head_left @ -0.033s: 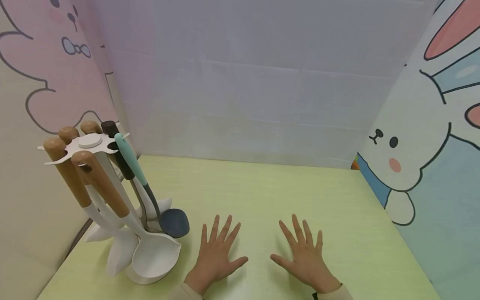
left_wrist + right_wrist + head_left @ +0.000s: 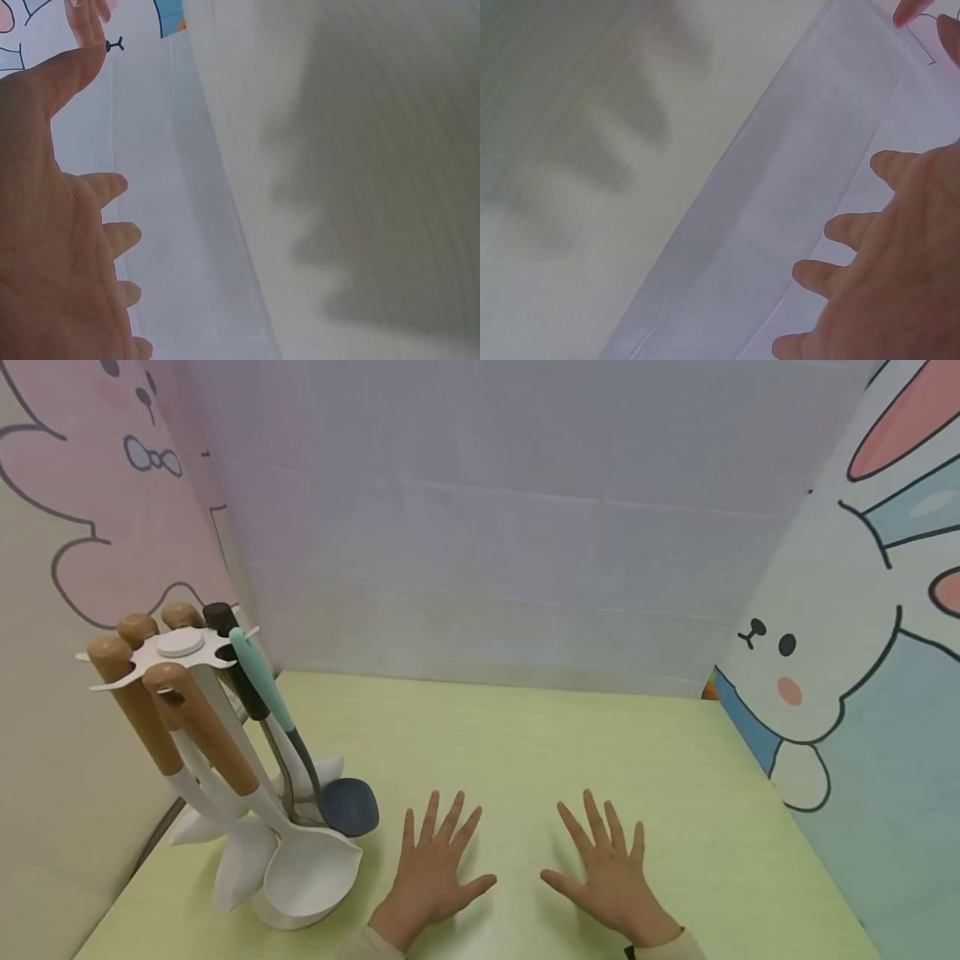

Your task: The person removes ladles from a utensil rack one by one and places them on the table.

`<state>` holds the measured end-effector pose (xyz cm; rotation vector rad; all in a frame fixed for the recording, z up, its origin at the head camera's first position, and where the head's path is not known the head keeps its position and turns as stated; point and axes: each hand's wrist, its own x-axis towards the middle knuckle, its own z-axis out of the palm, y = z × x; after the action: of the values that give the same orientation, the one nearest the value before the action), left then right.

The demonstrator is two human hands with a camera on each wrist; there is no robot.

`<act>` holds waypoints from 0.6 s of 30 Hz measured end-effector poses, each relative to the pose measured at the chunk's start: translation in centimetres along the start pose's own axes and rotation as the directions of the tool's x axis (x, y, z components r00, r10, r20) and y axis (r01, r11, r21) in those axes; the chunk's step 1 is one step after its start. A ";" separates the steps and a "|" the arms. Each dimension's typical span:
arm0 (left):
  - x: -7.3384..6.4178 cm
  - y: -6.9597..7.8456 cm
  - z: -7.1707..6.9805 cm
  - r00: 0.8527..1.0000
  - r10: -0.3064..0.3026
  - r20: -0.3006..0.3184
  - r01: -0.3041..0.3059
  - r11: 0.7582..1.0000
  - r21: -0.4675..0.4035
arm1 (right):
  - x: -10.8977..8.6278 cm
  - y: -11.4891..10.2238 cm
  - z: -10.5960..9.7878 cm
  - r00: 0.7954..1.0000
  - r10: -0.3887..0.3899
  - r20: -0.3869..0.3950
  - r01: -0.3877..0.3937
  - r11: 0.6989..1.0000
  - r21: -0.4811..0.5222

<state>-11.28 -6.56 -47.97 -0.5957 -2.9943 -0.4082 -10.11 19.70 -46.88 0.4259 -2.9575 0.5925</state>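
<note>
Palm down with fingers spread, my left hand (image 2: 431, 877) hovers over the table (image 2: 517, 743), holding nothing. To its right, my right hand (image 2: 611, 877) is spread the same way, also holding nothing. Both palms cast shadows on the tabletop in the wrist views. Nearest the left hand is a dark blue ladle (image 2: 349, 807) with a mint handle, hanging on a white utensil rack (image 2: 181, 642). A white ladle (image 2: 311, 872) with a brown handle hangs at the rack's front.
Several more utensils with brown handles (image 2: 138, 718) and black handles (image 2: 243, 681) hang on the rack at the table's left. A pale cloth (image 2: 510, 527) stands behind the table. Rabbit-printed cloth (image 2: 862, 693) borders the right side, and a pink cartoon print (image 2: 112, 510) the left.
</note>
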 end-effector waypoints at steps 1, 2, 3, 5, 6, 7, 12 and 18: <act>0.0 0.0 0.0 1.000 0.003 -0.004 -0.003 1.000 -0.001 | 0.0 0.0 -0.1 1.000 -0.006 -0.007 0.006 1.000 -0.002; 0.1 0.0 0.0 1.000 0.005 -0.007 -0.005 1.000 0.004 | 0.0 0.0 -0.1 1.000 -0.008 -0.009 0.008 1.000 -0.003; 0.1 0.0 0.0 1.000 0.008 -0.013 -0.008 1.000 0.009 | 0.0 0.0 -0.2 1.000 -0.011 -0.014 0.011 1.000 -0.007; 0.0 0.0 0.1 0.999 0.016 -0.029 -0.015 1.000 0.010 | 0.0 0.0 -0.2 1.000 -0.018 -0.023 0.018 1.000 -0.013; 0.0 0.0 0.1 0.999 0.019 -0.037 -0.019 1.000 0.008 | 0.0 0.0 -0.2 0.999 -0.022 -0.030 0.022 1.000 -0.017; 0.0 0.0 0.2 0.999 0.020 -0.044 -0.020 1.000 0.005 | 0.0 0.0 -0.3 0.999 -0.025 -0.036 0.024 1.000 -0.020; -0.2 0.1 0.2 0.998 0.029 -0.059 -0.030 0.999 -0.020 | 0.0 -0.2 -0.6 0.999 -0.016 -0.028 0.016 1.000 -0.017; -0.3 0.5 -0.3 0.996 0.046 -0.072 -0.046 0.999 -0.003 | 0.0 0.0 -0.5 0.999 -0.032 -0.038 0.031 0.999 -0.018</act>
<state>-10.75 -6.30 -47.56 -0.6347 -2.9064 -0.4246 -10.06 19.89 -46.40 0.4539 -2.9117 0.5652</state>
